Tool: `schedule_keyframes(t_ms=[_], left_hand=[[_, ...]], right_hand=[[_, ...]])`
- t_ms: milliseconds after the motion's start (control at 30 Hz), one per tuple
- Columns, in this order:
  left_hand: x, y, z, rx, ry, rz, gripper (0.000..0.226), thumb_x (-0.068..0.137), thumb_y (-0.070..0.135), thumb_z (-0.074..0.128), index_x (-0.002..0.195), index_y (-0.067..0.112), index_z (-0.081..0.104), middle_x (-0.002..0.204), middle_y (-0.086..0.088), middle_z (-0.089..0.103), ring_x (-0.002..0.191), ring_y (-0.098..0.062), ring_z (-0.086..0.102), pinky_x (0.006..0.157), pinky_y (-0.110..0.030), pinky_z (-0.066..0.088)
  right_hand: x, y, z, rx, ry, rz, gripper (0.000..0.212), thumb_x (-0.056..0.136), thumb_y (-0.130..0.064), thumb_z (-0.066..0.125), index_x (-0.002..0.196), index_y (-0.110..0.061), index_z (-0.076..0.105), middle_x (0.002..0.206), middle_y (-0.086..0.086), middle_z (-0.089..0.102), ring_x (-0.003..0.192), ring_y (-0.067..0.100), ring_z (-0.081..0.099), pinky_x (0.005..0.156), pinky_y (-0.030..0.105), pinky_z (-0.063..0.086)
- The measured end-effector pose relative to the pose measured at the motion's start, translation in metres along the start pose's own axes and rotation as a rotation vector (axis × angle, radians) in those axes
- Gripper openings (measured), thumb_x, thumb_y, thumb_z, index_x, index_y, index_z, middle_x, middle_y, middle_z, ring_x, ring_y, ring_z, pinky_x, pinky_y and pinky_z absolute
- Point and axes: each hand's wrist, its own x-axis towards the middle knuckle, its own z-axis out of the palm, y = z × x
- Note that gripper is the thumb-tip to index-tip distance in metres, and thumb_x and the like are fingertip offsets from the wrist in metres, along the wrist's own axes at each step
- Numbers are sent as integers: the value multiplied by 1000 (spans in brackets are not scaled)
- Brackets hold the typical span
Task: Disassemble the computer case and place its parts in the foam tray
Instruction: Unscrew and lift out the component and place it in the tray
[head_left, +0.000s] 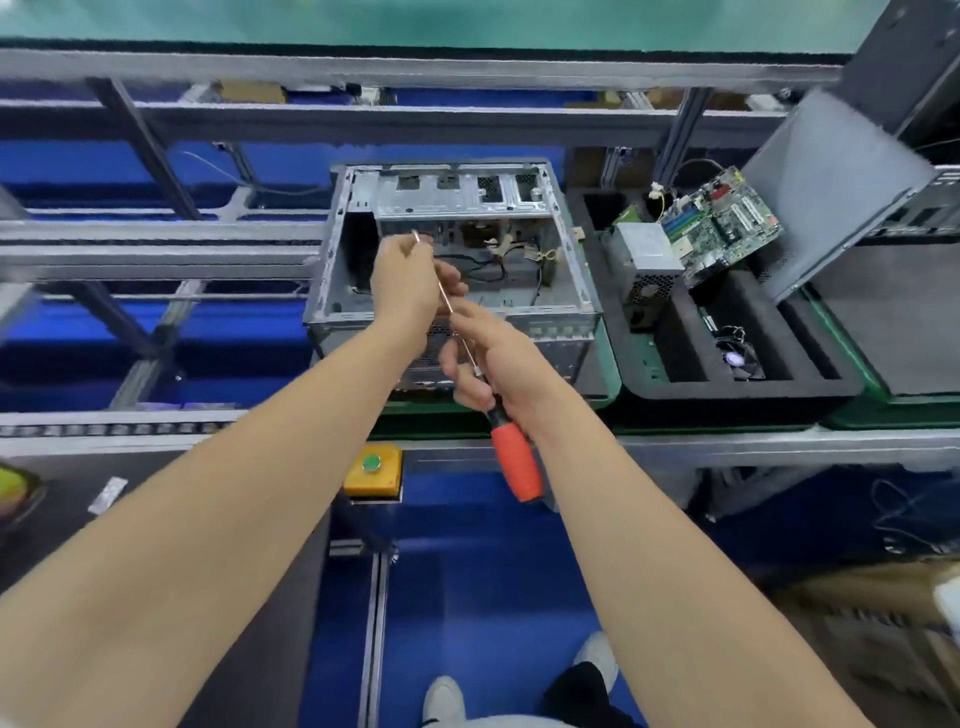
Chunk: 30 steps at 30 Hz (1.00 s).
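Right hand (493, 364) grips the screwdriver (517, 462) above its red handle; left hand (408, 283) pinches the shaft. Opened grey computer case (462, 200) holds loose cables; hands hide its near wall.

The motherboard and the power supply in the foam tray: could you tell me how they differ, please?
The motherboard is a thin green board crowded with components; the power supply is a grey metal box with a round vent grille. The motherboard lies askew across the foam walls; the power supply sits squarely in a compartment. Both rest side by side in the black foam tray.
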Motion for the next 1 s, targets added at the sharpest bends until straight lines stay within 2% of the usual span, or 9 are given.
schedule_keyframes(t_ms=[133, 233, 333, 400, 433, 567, 700, 833, 1000], left_hand=[[-15, -34, -57, 96, 130, 8, 14, 100, 19, 46, 101, 11, 57, 64, -4, 64, 48, -16, 59, 54, -32, 51], [-22, -64, -83, 117, 173, -14, 17, 95, 21, 45, 90, 12, 58, 73, -11, 69, 66, -27, 67, 73, -49, 60], [-24, -95, -98, 146, 152, -76, 16, 95, 22, 46, 87, 16, 59, 83, -17, 73, 77, -33, 72, 68, -47, 62], [-24, -114, -101, 141, 50, -126, 8, 99, 21, 51, 95, 17, 58, 95, -20, 71, 71, -25, 70, 58, -38, 59], [-23, -123, -101, 157, -14, -133, 5, 100, 20, 54, 104, 18, 57, 99, -15, 69, 73, -20, 69, 63, -39, 60], [-15, -144, -101, 304, -200, -114, 42, 98, 19, 64, 136, 25, 48, 118, 10, 58, 108, -11, 60, 99, -39, 50], [-8, -145, -95, 330, -252, -78, 59, 92, 16, 73, 142, 23, 43, 135, 4, 54, 106, -5, 55, 90, -27, 44], [6, -141, -92, 436, -264, -31, 69, 88, 16, 78, 146, 26, 42, 145, 3, 46, 119, -15, 51, 105, -40, 43], [26, -134, -93, 484, -301, 20, 45, 90, 8, 72, 127, 24, 53, 120, 6, 62, 111, -17, 58, 87, -33, 47]], right_hand=[[-1, 39, 33, -100, -24, 83, 35, 114, -21, 38, 144, -8, 50, 61, 12, 55, 28, 11, 33, 36, 16, 25], [-6, 64, 42, -109, -39, 153, 33, 115, -19, 37, 141, -2, 47, 60, 14, 54, 27, 11, 31, 35, 15, 24], [-14, 85, 42, -103, -31, 214, 30, 115, -18, 37, 135, -3, 52, 59, 13, 54, 27, 10, 29, 34, 15, 24], [-19, 97, 39, -103, 47, 249, 32, 115, -18, 36, 137, -1, 52, 59, 12, 54, 28, 9, 28, 35, 16, 24], [-21, 102, 37, -97, 98, 263, 34, 115, -18, 36, 139, 0, 51, 59, 11, 54, 29, 9, 28, 35, 16, 24], [-29, 123, 29, -29, 253, 282, 34, 114, -21, 36, 138, -5, 53, 61, 9, 55, 33, 10, 27, 37, 19, 23], [-33, 134, 25, 6, 313, 247, 29, 113, -23, 38, 131, -13, 59, 63, 8, 57, 35, 11, 30, 37, 22, 27], [-32, 138, 26, 16, 338, 209, 30, 112, -25, 41, 131, -16, 61, 66, 7, 58, 37, 11, 33, 37, 23, 30], [-30, 136, 33, -9, 330, 190, 29, 112, -25, 41, 130, -17, 62, 67, 8, 59, 37, 11, 34, 36, 24, 31]])
